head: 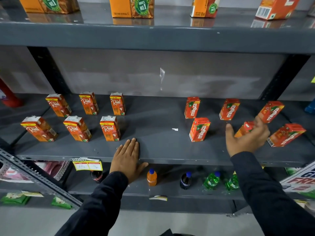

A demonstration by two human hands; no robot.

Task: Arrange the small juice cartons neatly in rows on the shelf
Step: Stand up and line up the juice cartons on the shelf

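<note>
Six small Real juice cartons stand in two rows of three on the left of the grey shelf [153, 150], the front middle one [77, 128] upright. On the right stand several small Maaza cartons, one [199, 129] in front and three behind. Another Maaza carton [244, 129] leans just beyond my right hand [247, 138]. That hand is spread, thumb clear of the carton and blurred fingers over its top. The far-right front Maaza carton [286, 135] stands tilted. My left hand [127, 157] lies flat, palm down, on the shelf's front edge and holds nothing.
Large juice cartons [132, 7] stand on the shelf above. The shelf below holds small drink bottles: an orange one [151, 178], a dark one [185, 180] and green ones [212, 180]. A yellow price tag [87, 165] hangs on the front lip. Dark uprights frame the bay.
</note>
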